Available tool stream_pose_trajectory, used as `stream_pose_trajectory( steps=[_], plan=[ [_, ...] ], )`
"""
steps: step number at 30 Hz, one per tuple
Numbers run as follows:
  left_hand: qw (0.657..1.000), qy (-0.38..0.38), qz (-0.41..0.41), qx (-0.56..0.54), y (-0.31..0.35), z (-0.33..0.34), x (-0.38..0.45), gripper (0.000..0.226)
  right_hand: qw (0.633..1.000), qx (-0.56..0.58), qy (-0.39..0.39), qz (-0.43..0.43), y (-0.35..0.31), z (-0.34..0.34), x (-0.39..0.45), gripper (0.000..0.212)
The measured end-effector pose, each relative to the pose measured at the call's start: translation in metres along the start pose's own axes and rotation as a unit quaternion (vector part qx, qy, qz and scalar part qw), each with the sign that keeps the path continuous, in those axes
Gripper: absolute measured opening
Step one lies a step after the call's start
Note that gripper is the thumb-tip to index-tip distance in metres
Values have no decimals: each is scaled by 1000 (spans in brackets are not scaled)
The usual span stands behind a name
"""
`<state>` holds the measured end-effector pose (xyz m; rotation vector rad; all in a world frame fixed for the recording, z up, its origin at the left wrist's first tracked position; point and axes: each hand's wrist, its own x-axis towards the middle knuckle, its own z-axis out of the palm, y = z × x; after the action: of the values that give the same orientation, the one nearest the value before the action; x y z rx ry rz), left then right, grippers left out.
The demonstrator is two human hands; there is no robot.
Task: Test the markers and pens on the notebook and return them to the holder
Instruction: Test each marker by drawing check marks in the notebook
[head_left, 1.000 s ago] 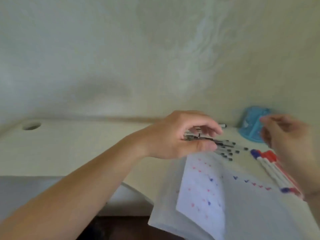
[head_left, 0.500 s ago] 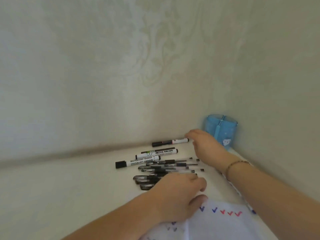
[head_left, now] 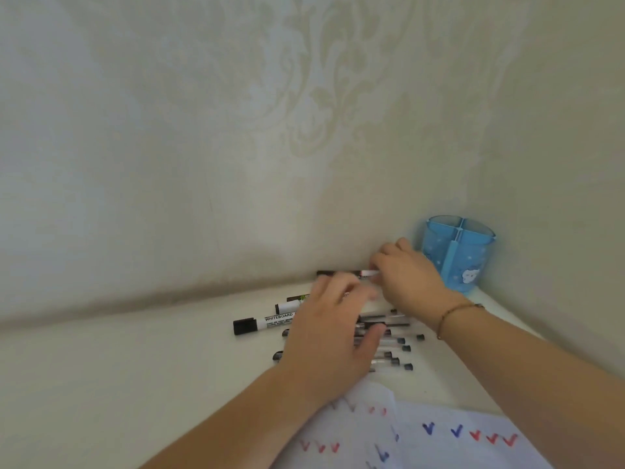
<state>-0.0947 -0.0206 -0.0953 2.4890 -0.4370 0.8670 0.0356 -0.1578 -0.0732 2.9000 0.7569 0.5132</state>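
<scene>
A black-capped marker (head_left: 338,273) lies along the wall at the back of the white desk (head_left: 135,367). My right hand (head_left: 409,279) has its fingers curled over that marker's white right end. My left hand (head_left: 324,336) lies spread, palm down and slightly blurred, over a pile of several black gel pens (head_left: 395,353); it also covers parts of a whiteboard marker (head_left: 263,323) and a second marker (head_left: 287,305). The blue pen holder (head_left: 463,255) stands in the corner just right of my right hand, with nothing showing above its rim. The open notebook (head_left: 439,448) with red and blue ticks lies nearest me.
Patterned walls meet in a corner right behind the holder, closing off the back and right. The desk stretches away to the left of the markers. A thin bracelet (head_left: 453,313) is on my right wrist.
My left hand has moved forward from the notebook's edge onto the pens and markers. My right hand has closed over the end of the far marker. The view has shifted slightly.
</scene>
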Motion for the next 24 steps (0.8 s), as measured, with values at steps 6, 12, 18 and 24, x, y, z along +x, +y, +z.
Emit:
stream_pose_trajectory(
  steps=[6, 12, 18, 24],
  plan=[
    [997, 66, 1, 50, 16, -12, 1, 41, 937, 316, 145, 31, -4, -86, -118, 19],
    [968, -88, 119, -201, 37, -15, -11, 35, 663, 714, 182, 129, -10, -80, -172, 50],
    [945, -235, 139, -180, 35, -13, -13, 19, 732, 671, 75, 89, -17, -61, -181, 27],
    [918, -286, 139, -239, 37, -19, -14, 19, 724, 689, 31, 13, -12, -59, -187, 29]
  ],
)
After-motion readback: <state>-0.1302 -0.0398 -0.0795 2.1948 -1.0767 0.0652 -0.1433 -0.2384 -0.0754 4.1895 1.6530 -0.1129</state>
